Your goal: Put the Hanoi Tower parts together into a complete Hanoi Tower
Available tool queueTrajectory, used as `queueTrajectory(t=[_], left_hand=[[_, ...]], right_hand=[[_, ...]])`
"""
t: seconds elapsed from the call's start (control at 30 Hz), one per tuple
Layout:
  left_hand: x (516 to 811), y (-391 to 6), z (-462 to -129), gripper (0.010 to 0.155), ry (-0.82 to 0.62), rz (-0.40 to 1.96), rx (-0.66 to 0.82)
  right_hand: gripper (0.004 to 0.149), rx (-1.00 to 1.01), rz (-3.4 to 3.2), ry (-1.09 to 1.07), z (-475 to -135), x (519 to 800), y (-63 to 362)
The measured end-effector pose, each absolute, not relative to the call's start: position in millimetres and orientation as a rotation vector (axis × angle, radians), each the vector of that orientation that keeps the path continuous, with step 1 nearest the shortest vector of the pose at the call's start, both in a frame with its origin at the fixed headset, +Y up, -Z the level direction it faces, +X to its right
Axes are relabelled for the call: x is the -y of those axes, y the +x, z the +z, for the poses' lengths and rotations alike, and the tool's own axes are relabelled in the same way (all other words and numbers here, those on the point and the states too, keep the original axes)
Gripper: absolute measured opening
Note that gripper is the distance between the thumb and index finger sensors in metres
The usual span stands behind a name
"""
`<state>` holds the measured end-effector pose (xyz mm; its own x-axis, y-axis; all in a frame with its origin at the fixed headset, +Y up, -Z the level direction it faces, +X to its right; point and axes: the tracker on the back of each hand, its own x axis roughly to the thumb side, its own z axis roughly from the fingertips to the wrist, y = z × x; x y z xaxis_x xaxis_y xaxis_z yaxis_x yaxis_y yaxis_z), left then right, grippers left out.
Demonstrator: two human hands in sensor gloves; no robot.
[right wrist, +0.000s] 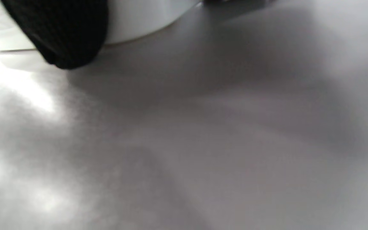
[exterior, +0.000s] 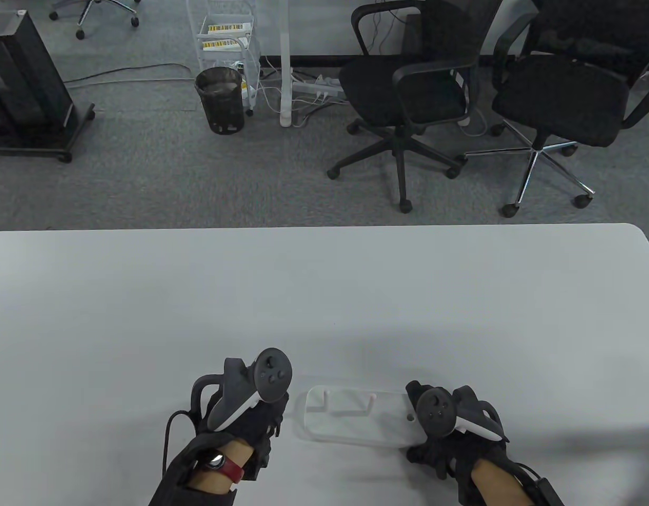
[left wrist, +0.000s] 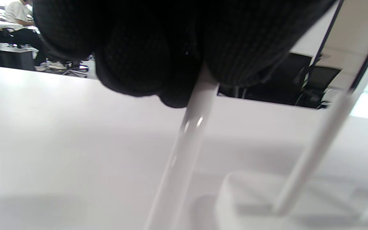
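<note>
White base [exterior: 356,424] sits on the surface [exterior: 324,295]; my left hand [exterior: 245,416] grips a peg [left wrist: 184,150], my right hand [exterior: 445,427] holds the base's end.

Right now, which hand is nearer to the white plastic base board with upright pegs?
Right. The right hand overlaps the white plastic base board's right end, a gloved finger against its rim. The left hand sits just off its left end, gripping a loose white rod.

Far beyond the fingers, past the white table [exterior: 324,295], stand two black office chairs [exterior: 409,89], a mesh wastebasket [exterior: 219,99] and a wire cart [exterior: 227,37].
</note>
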<state>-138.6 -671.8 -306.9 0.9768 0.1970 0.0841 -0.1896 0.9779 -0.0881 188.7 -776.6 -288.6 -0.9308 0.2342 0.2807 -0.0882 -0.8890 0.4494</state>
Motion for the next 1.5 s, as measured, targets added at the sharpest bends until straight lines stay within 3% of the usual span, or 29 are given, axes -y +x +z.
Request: queueTrajectory(t=[0.33, 0.57, 0.9, 1.17, 1.5], left_hand=[[613, -103, -290, 0.044, 0.149, 0.317, 0.222], [582, -54, -267, 0.044, 0.266, 0.439, 0.385], [611, -5, -269, 0.044, 0.224, 0.449, 0.503], [643, 11, -278, 0.043, 0.184, 0.402, 0.556], [661, 27, -281, 0.043, 0.187, 0.327, 0.57]], right_hand=[[0.112, -0.651, 2.853, 0.496, -288, 777, 189], [0.112, -0.649, 2.851, 0.495, -288, 777, 189], [0.112, -0.647, 2.848, 0.494, -288, 777, 189], [0.112, -0.648, 2.849, 0.494, -288, 776, 189], [0.111, -0.647, 2.849, 0.495, -288, 777, 190]])
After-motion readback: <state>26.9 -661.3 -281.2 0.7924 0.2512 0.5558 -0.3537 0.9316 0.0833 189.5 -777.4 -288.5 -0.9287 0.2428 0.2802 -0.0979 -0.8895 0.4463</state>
